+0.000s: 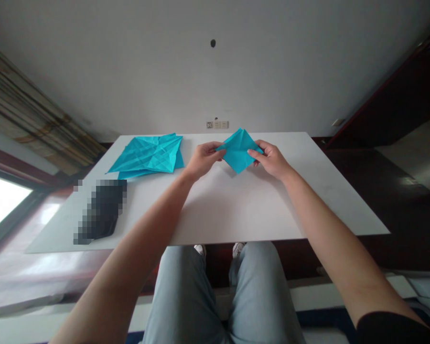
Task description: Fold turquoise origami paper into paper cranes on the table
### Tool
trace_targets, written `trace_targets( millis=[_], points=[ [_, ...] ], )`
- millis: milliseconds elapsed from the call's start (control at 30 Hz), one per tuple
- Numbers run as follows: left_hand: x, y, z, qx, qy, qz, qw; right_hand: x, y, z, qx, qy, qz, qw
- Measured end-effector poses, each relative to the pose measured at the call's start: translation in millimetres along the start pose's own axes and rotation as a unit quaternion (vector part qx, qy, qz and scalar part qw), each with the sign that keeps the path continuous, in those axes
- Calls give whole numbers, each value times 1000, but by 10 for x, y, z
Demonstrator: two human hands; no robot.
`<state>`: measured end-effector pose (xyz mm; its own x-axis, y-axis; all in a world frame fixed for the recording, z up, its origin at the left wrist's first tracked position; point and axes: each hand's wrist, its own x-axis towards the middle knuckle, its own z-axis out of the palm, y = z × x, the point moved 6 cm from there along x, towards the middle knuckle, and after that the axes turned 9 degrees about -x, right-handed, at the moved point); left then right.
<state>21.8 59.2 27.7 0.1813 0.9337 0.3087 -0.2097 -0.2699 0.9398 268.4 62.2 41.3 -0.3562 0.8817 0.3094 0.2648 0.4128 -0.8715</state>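
A folded blue paper piece (238,150), diamond-shaped, is held just above the white table (236,210) near its far middle. My left hand (202,159) pinches its left corner with thumb and fingers closed. My right hand (270,158) grips its right corner, thumb on top. Both arms reach forward over the table from the near edge.
A stack of creased blue paper sheets (148,155) lies flat at the table's far left. A dark blurred object (102,210) rests on the near left of the table. A wall with sockets (217,124) stands behind. A window is on the left and dark furniture on the right.
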Motion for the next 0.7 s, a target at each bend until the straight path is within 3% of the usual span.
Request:
trace_targets(
  millis=[367,700],
  points=[
    [-2,1,-124,-30,50,-44,997,41,44,-110,85,65,27,994],
    [8,-15,-124,-33,71,-49,996,28,42,-39,47,22,17,998]
  ],
)
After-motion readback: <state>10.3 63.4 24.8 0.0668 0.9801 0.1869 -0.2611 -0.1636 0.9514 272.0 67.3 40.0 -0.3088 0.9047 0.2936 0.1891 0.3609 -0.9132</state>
